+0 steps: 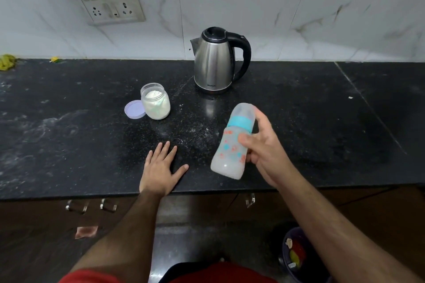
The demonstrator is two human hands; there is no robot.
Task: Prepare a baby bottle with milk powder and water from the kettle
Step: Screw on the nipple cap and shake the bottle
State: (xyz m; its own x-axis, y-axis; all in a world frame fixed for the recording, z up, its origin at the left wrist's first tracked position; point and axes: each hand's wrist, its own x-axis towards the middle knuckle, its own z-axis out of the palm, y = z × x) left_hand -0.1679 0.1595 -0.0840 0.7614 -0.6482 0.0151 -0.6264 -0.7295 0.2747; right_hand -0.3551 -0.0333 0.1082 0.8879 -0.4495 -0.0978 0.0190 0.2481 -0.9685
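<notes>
My right hand (264, 145) grips a baby bottle (232, 145) above the black counter (69, 133). The bottle has a teal collar, a clear cap and whitish liquid inside, and it tilts with its top away from me. My left hand (162, 167) rests flat on the counter near the front edge, fingers spread. A steel kettle (217, 62) with a black handle stands at the back, lid down. To its left stands an open jar of milk powder (156, 101), with its lilac lid (135, 109) lying beside it.
White powder dusts the counter between the jar and my hands. A wall socket panel (105, 0) hangs on the tiled wall at the back left. Yellow scraps (8, 61) lie at the far left. Below the counter are cabinet handles (92, 205) and a bin (299, 257) at the lower right.
</notes>
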